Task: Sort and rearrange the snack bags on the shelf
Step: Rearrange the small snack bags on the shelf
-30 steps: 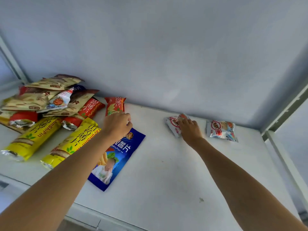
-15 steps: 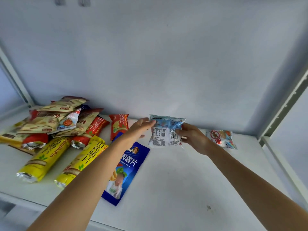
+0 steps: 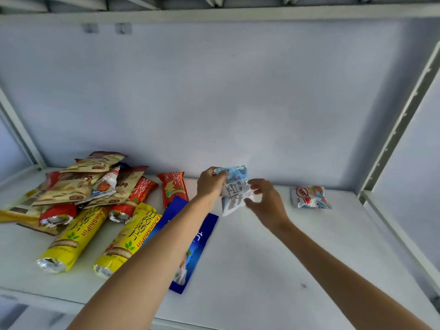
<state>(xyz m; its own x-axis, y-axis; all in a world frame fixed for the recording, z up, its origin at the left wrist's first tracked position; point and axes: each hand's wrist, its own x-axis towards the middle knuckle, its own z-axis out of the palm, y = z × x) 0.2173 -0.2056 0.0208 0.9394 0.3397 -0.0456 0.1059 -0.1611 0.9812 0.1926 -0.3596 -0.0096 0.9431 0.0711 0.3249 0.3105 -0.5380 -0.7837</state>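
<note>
Head view: a white metal shelf [image 3: 273, 270] with a pale blue back panel carries a spread of snack bags. The left hand [image 3: 210, 184] has its grip closed on the top corner of a small white-and-blue packet [image 3: 234, 191], held up off the shelf surface near the back panel, its printed back side showing dense black text too small to read. The right hand [image 3: 266, 203] is just beside the packet's lower right edge, fingers spread and loosely curled, blurred; whether it touches the packet cannot be told.

Well apart to the right, a matching puffy pillow-shaped packet [image 3: 309, 197] lies flat, glossy, with a round red logo whose characters are unreadable. Beneath the left forearm lies a long flat blue bag [image 3: 202, 236] with white characters, partly hidden. Left of it, two long yellow tube-shaped bags [image 3: 73, 236] [image 3: 129, 239] with crimped silver foil ends read "ShanShiPin" in red beside Chinese characters. A short red bag [image 3: 172, 189] with yellow lettering lies near the back. At far left, a heap of tan bags [image 3: 78, 184] with dark brown trim overlaps several red tube bags [image 3: 58, 214] with foil ends, all shiny crinkled film.
</note>
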